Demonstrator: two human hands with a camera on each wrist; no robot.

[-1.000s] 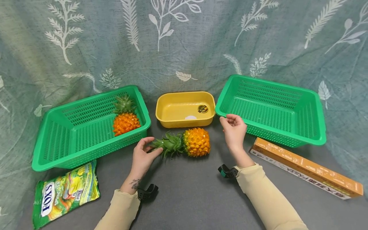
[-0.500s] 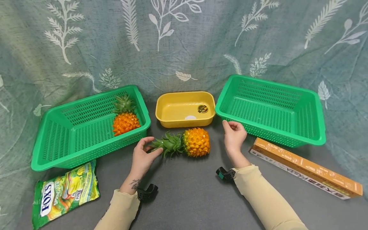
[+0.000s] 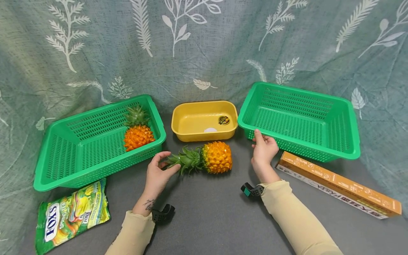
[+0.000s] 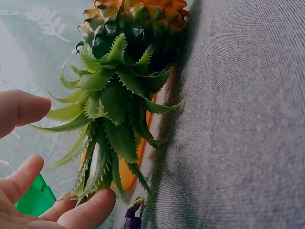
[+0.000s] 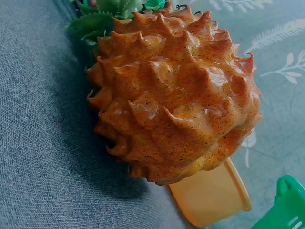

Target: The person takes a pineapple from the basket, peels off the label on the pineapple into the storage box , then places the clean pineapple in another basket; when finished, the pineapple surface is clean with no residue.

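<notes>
Nearest the bottom of the head view, my left hand [image 3: 157, 174] sits just left of centre, fingers relaxed and spread in a loose cup around the tips of the leaves; the left wrist view shows one fingertip just brushing a leaf, nothing pinched. My right hand [image 3: 264, 150] is right of centre, apart from the fruit, fingers loosely curled and holding nothing.

Between them, at the middle of the frame, the pineapple [image 3: 208, 158] lies on its side on the grey table [image 3: 207, 219], crown [image 4: 112, 102] pointing left toward my left hand, body to the right.

I judge it a hollow plastic model: glossy, hard, light. The spiked shell [image 5: 174, 93] looks stiff and slick, so its bumps should give my fingers purchase, while the crown leaves seem thin and bendy, a poor handle. I would wrap the body, or pinch low where the leaves meet it.

Further up, the yellow tub [image 3: 204, 121] stands just behind it; the left green basket [image 3: 63, 177], upper left, holds a second pineapple [image 3: 137, 131], and the right green basket [image 3: 350, 141] sits upper right.
</notes>
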